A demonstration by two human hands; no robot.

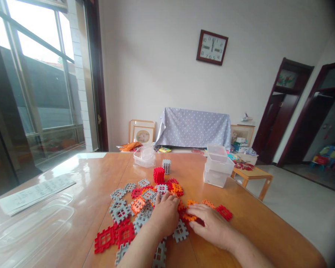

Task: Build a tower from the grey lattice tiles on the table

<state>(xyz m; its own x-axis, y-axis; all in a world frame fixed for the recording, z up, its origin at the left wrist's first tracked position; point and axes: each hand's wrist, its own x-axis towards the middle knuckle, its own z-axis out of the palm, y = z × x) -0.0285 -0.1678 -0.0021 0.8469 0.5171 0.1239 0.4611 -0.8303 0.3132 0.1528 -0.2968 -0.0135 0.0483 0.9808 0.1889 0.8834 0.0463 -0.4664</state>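
Two bare hands rest palm-down on a glossy orange-brown wooden table [248, 216], over a loose pile of flat plastic waffle-grid building tiles [145, 208] in grey, red and orange.

Left hand [164, 216]: laid flat on the middle of the pile, fingers together and slightly curled, fingertips on the grey and orange tiles. Whether it pinches a tile cannot be told.

Right hand [212, 225]: laid flat at the right edge of the pile, fingers extended toward the left, fingertips touching a small orange grid tile [189, 216]. A single red grid tile [225, 213] lies just beside the knuckles. The two hands are near each other but apart.

Surrounding items:
- A joined pair of red grid tiles [114, 236] lies at the near-left edge of the pile.
- A red cube assembled from tiles [159, 175] stands behind the pile; a smaller grey assembled block [166, 166] stands just behind it.
- A clear plastic tub [144, 156] sits behind these, toward the far edge.
- A stack of clear plastic storage boxes [217, 165] stands at the right edge of the table.
- A printed paper sheet [36, 193] and a clear plastic lid [28, 227] lie at the far left, well apart from the hands.
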